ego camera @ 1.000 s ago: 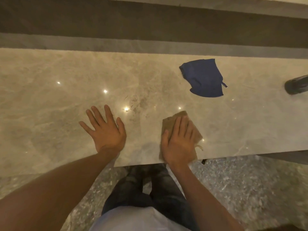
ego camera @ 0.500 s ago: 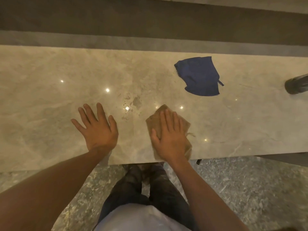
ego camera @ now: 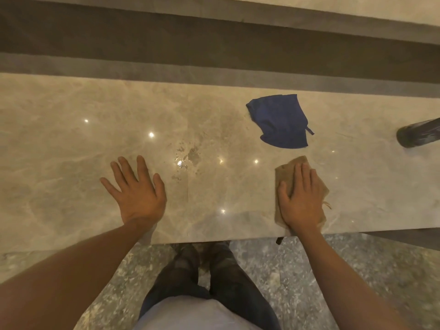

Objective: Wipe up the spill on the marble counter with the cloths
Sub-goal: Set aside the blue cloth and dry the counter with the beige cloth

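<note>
Spill (ego camera: 188, 158) wet on counter (ego camera: 71, 151), right hand (ego camera: 301, 201) flat on tan cloth (ego camera: 284, 172), slid rightward away, left hand (ego camera: 138, 191) splayed flat, empty

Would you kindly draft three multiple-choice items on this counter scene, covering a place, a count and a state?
1. Where is the wet spill?
A. between the two hands
B. under the blue cloth
C. on the floor

2. How many cloths lie on the marble counter?
A. one
B. two
C. four

3. What is the right hand doing?
A. pressing flat on the brown cloth
B. lifting the blue cloth
C. hanging off the counter

Key: 1 A, glistening patches right of the left hand; 2 B, blue cloth and brown cloth; 3 A, palm spread over it.
</note>
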